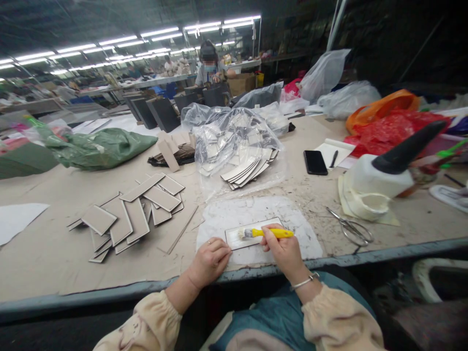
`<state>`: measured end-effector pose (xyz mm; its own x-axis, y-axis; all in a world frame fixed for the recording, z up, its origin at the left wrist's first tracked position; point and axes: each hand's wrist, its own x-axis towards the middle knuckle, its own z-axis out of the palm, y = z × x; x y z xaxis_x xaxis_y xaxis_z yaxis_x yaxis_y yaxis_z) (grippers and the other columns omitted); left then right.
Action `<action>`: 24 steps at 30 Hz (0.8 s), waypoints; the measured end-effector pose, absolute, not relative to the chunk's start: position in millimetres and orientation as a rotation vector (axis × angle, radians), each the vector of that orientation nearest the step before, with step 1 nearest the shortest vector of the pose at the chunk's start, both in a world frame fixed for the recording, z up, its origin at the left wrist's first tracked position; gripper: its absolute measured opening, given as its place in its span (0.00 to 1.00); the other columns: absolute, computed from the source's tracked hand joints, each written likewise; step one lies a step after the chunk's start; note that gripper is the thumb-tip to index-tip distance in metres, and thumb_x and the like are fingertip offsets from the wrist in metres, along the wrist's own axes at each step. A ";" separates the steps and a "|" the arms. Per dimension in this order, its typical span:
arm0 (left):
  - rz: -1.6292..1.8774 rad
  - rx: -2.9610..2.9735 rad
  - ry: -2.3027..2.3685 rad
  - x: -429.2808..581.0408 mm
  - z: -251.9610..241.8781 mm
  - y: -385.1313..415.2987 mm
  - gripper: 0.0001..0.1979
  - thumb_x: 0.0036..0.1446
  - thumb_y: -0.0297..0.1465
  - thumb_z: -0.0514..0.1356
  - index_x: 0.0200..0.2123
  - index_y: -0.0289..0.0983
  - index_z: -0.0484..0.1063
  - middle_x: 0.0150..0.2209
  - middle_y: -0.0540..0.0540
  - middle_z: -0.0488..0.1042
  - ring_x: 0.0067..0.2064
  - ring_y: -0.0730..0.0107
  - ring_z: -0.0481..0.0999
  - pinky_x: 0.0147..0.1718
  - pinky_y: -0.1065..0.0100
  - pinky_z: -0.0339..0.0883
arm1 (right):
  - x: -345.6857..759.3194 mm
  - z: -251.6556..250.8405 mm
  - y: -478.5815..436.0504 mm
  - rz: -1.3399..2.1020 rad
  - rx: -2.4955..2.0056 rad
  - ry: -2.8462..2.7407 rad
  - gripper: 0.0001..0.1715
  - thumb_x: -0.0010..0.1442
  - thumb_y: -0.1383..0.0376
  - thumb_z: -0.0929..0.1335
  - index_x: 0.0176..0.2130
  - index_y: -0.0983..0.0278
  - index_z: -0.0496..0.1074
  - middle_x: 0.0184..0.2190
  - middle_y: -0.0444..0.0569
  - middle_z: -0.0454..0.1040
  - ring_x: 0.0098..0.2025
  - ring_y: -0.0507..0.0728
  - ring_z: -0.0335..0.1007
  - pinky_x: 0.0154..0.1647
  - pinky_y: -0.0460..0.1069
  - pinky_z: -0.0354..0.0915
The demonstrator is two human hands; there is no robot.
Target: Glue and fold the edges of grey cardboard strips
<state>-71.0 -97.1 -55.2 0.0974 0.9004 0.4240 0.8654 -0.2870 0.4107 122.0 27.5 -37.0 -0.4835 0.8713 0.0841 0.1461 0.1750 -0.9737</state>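
Observation:
My right hand (281,248) is closed round the yellow handle of a paintbrush (274,233). Its pale bristles rest on a white rectangular panel (237,240) with a dark edge. At the panel's left end, my left hand (212,258) has its fingers curled together, gripping the near corner; the fingertips are partly hidden. Under the panel lies a white sheet (215,214) with dark smudges. To the left, similar dark-edged panels (137,217) lie in a loose pile. Beyond the sheet, more white panels (243,170) spill from a clear plastic bag (204,141).
On the right are scissors (353,231), a white container with a black nozzle (380,178), a phone (315,162) and a pen (334,159). A red bag (391,136) and a green bag (106,148) lie farther back. A person (210,68) sits behind dark upright boxes (161,114).

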 end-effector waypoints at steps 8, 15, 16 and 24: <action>0.962 2.263 1.818 -74.2 -60.5 -97.0 0.07 0.57 0.23 0.56 0.37 0.37 0.72 0.33 0.45 0.73 0.38 0.67 0.71 0.41 0.62 0.69 | 129.3 -35.8 34.0 1.115 -1.051 -1.949 0.17 0.63 0.55 0.60 0.33 0.63 0.70 0.18 0.43 0.71 0.22 0.53 0.70 0.26 0.46 0.64; 0.985 2.263 1.828 -73.3 -59.3 -96.0 0.07 0.56 0.23 0.56 0.36 0.37 0.72 0.32 0.45 0.73 0.37 0.68 0.71 0.39 0.63 0.70 | 169.4 -34.5 61.2 0.529 -1.223 -2.016 0.23 0.64 0.56 0.58 0.27 0.65 0.72 0.26 0.49 0.76 0.26 0.54 0.72 0.30 0.47 0.62; 0.983 2.262 1.835 -72.9 -59.0 -96.1 0.07 0.56 0.23 0.56 0.36 0.37 0.72 0.32 0.45 0.73 0.37 0.68 0.71 0.39 0.64 0.70 | 172.1 -34.9 61.9 0.481 -1.227 -2.026 0.24 0.64 0.56 0.58 0.27 0.65 0.72 0.27 0.50 0.76 0.27 0.54 0.72 0.30 0.47 0.62; 0.959 2.257 1.865 -71.3 -57.1 -97.3 0.06 0.57 0.24 0.56 0.34 0.37 0.72 0.31 0.44 0.72 0.37 0.67 0.71 0.39 0.63 0.69 | 179.8 -32.6 56.6 0.544 -1.278 -1.888 0.21 0.62 0.53 0.60 0.33 0.65 0.71 0.18 0.45 0.71 0.21 0.54 0.69 0.25 0.46 0.60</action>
